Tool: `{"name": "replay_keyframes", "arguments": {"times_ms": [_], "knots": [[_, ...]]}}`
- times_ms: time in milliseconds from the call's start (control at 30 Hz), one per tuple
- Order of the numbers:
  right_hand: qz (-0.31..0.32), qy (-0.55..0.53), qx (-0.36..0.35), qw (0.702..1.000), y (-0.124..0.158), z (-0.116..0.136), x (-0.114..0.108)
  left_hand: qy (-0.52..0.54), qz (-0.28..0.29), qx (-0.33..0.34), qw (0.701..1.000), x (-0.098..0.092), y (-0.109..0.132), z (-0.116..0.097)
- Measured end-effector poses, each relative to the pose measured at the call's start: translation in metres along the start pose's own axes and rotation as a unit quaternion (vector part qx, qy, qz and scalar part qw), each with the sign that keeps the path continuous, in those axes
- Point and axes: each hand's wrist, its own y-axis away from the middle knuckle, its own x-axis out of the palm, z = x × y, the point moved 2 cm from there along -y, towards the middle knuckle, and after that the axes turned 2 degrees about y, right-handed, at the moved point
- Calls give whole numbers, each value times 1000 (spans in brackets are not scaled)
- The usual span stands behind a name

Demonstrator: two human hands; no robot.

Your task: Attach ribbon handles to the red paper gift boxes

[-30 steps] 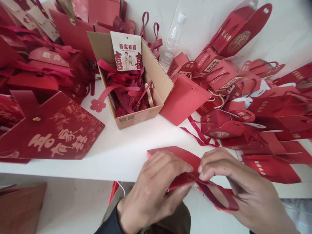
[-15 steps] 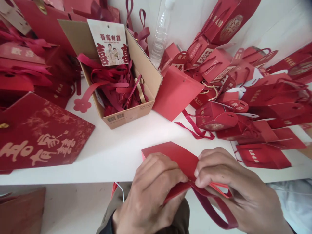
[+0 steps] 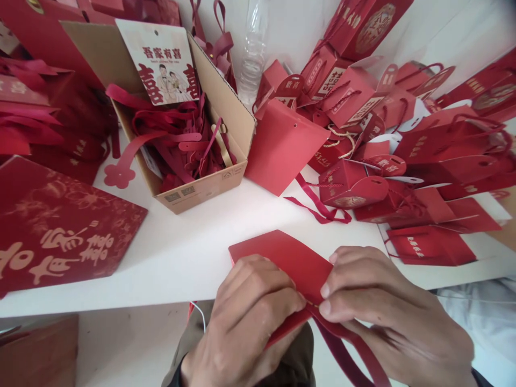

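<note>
At the table's front edge I hold a red gift box (image 3: 286, 252) between both hands. My left hand (image 3: 250, 312) is closed over its near left side, with the thumb and part of the card hidden underneath. My right hand (image 3: 387, 306) pinches the fold on the other side, its fingertips beside a small slit in the card. From that slit a dark red ribbon strap (image 3: 346, 355) loops down below my right fingers. The strap's end inside the box cannot be seen.
A cardboard box (image 3: 193, 194) of red straps stands behind, with a printed card (image 3: 161, 62) in it. A flat red card (image 3: 284, 148) and loose ribbon (image 3: 318, 207) lie beside it. Several red gift boxes (image 3: 431, 244) crowd the right; a large patterned red bag (image 3: 72, 220) sits left.
The view has shifted a little, so the things on the table sit further left. Both hands keep their hold on the box, and the slit by my right fingertips shows more plainly.
</note>
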Motion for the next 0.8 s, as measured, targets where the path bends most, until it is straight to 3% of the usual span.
{"name": "replay_keyframes", "arguments": {"times_ms": [800], "knots": [[-2, 9, 5, 1000, -3, 1, 0, 19, 5, -15, 1000, -1, 0, -5]]}}
